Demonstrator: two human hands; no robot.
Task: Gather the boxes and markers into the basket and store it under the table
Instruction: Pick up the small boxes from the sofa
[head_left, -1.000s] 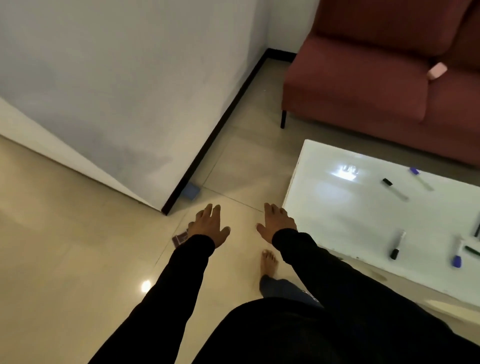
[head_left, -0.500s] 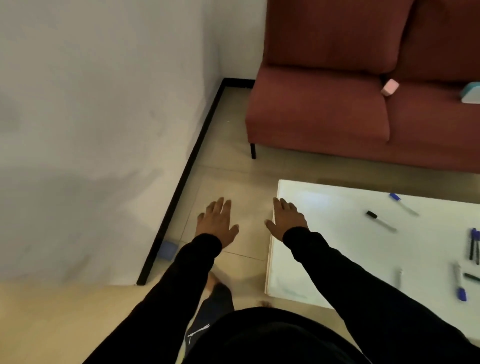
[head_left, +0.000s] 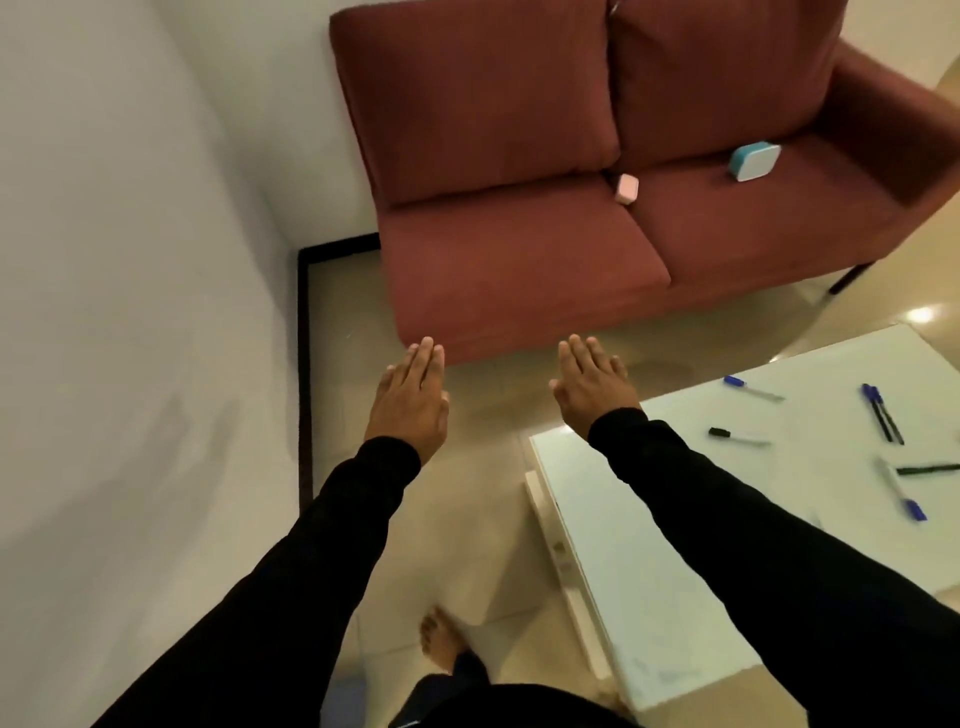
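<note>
Fingers straight, pressed together on left hand (head_left: 413, 400) and right hand (head_left: 592, 382), empty, over tiled floor (head_left: 483, 519); white table (head_left: 727, 519) with markers (head_left: 737, 437); red sofa (head_left: 519, 249) holding pink box (head_left: 626, 188), possibly teal box (head_left: 753, 161).

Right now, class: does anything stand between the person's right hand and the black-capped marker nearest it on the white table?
Nothing visible does. The right hand hangs open above the floor beyond the table's far corner; only bare tabletop lies between it and the black-capped marker. The left hand is away on the other side.
</note>
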